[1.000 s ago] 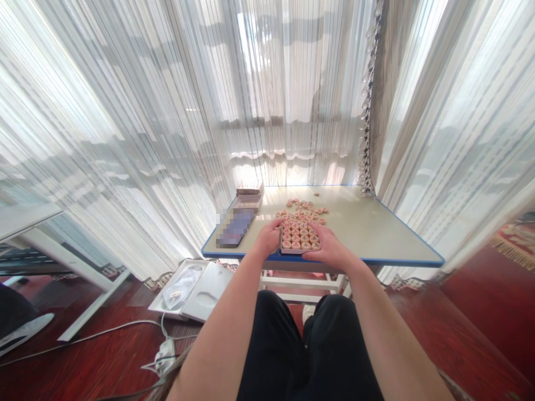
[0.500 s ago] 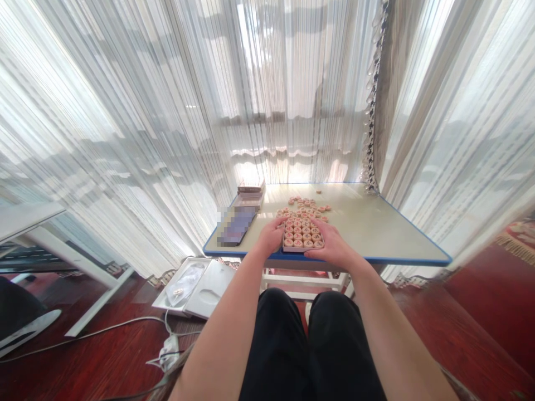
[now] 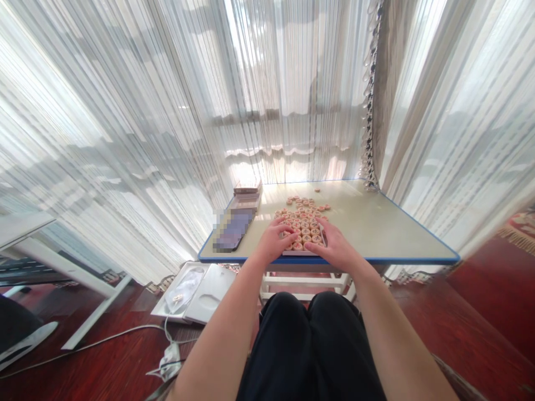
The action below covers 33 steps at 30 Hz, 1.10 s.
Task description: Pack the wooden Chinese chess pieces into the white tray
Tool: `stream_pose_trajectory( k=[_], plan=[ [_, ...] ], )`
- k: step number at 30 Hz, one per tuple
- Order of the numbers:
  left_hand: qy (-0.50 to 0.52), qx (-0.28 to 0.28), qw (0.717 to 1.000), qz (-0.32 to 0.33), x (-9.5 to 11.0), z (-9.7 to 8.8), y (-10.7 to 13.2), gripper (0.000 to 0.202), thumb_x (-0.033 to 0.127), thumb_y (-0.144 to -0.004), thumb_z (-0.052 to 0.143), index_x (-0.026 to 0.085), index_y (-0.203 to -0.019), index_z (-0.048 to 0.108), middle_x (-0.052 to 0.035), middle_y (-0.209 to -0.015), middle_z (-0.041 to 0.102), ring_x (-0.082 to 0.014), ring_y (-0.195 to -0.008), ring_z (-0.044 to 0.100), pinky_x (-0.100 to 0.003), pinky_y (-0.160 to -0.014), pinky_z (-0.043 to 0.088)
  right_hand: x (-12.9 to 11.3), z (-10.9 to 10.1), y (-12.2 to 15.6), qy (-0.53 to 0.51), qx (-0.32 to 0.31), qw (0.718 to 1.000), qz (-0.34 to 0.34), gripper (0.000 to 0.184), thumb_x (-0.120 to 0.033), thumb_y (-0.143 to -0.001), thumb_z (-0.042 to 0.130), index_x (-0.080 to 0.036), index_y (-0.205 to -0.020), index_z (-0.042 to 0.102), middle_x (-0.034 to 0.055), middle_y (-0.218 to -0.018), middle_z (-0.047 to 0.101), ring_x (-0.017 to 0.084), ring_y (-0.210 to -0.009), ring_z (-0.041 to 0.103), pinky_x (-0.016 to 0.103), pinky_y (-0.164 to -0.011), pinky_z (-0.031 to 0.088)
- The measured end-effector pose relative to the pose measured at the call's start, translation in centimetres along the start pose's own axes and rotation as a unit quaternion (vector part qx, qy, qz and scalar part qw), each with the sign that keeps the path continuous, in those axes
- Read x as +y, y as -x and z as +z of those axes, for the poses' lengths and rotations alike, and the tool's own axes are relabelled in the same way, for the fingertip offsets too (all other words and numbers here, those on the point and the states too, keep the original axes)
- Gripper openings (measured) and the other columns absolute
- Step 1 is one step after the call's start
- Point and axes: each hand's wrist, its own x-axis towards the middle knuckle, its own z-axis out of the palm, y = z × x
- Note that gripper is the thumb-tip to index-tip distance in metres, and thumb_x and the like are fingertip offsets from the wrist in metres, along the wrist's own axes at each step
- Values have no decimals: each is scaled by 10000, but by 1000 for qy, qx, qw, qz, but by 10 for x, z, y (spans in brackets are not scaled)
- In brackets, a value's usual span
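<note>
A shallow box of xiangqi pieces [image 3: 306,232] lies at the table's near edge, with round wooden discs in rows, marked in red and dark characters. My left hand [image 3: 276,239] reaches over the box's left side, fingers spread and thumb and fingertips on or just above the discs. Along the box's right wall rests my right hand [image 3: 336,245], fingers stretched out and its thumb over the near right discs. Whether either hand presses on a disc I cannot tell. Loose xiangqi pieces [image 3: 300,203] lie scattered just behind the box.
On the table's left stand an open box part [image 3: 246,201] and a blurred phone-like slab [image 3: 234,229]. A single disc [image 3: 317,190] sits far back. White boxes [image 3: 211,292] and a power strip [image 3: 170,359] are on the lower left. Sheer curtains [image 3: 271,83] hang behind the table [image 3: 393,228].
My left hand has shifted from the box's left side inward over the discs. My right thumb has moved further onto the near right discs. The view has tilted slightly.
</note>
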Motion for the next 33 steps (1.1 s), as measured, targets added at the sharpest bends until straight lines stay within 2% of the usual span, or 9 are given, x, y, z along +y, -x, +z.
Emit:
stream_pose_trajectory(
  k=[3,9,11,13,15,17,20,26,33],
  plan=[
    [0,-4,1000,-8,1,1,-2,200,338,-755,585,182,-821,691,-103,-1327,473,-226,-1256,410,-353,-1067,286,0,6,-1,24,28,999,-1,712,-580,-718,555,-111,-1247,466,187,-1322,448,307,-1248,371,471,-1041,297],
    [41,3,999,-15,0,0,-3,231,354,-766,569,185,-874,683,-104,-1306,498,-233,-1242,425,-363,-1065,284,5,6,-7,35,79,996,-19,563,-572,-768,502,-152,-1139,561,152,-1236,525,298,-1225,382,472,-1041,273],
    [72,7,997,-23,-2,-2,-3,237,365,-776,555,188,-877,677,-101,-1298,507,-234,-1224,443,-375,-1061,284,9,-2,-16,-1,72,997,5,452,-512,-817,448,-174,-1076,600,122,-1153,584,270,-1132,473,443,-979,350],
    [107,4,994,-27,-3,-3,-3,233,362,-777,554,186,-876,670,-99,-1292,514,-234,-1215,453,-376,-1051,292,13,-12,-30,-30,57,998,20,356,-421,-837,423,-182,-995,635,90,-1011,644,226,-941,572,385,-858,436],
    [145,0,989,-33,-4,-4,-2,232,355,-775,555,184,-897,656,-96,-1297,514,-232,-1215,453,-369,-1035,313,18,-19,-43,-6,58,998,-3,273,-334,-795,466,-182,-904,665,69,-907,657,205,-821,583,356,-787,451],
    [178,7,983,-51,-4,-5,-1,242,350,-781,547,185,-934,635,-90,-1303,512,-227,-1220,448,-359,-1014,338,22,-22,-55,8,58,998,-33,224,-286,-755,495,-182,-820,682,59,-850,649,195,-788,575,343,-771,447],
    [187,14,979,-81,-4,-5,-1,260,354,-785,540,185,-965,620,-84,-1295,520,-227,-1211,454,-353,-1004,353,30,-18,-61,-18,55,997,-49,192,-310,-739,541,-191,-752,691,51,-801,623,190,-792,571,336,-780,448],
    [164,-2,981,-100,-10,-1,-4,464,356,-793,526,191,-1225,492,-102,-1249,544,-226,-1151,503,-372,-984,395,36,-11,-54,-22,22,997,-69,171,-299,-752,572,-214,-776,718,59,-856,598,203,-876,551,363,-854,428],
    [183,-13,978,-97,-8,-3,-3,478,355,-792,534,193,-1239,483,-103,-1293,513,-240,-1179,484,-371,-985,405,34,-13,-55,-19,5,998,-59,204,-223,-774,526,-216,-816,725,58,-856,592,193,-886,543,353,-876,421]
  ],
)
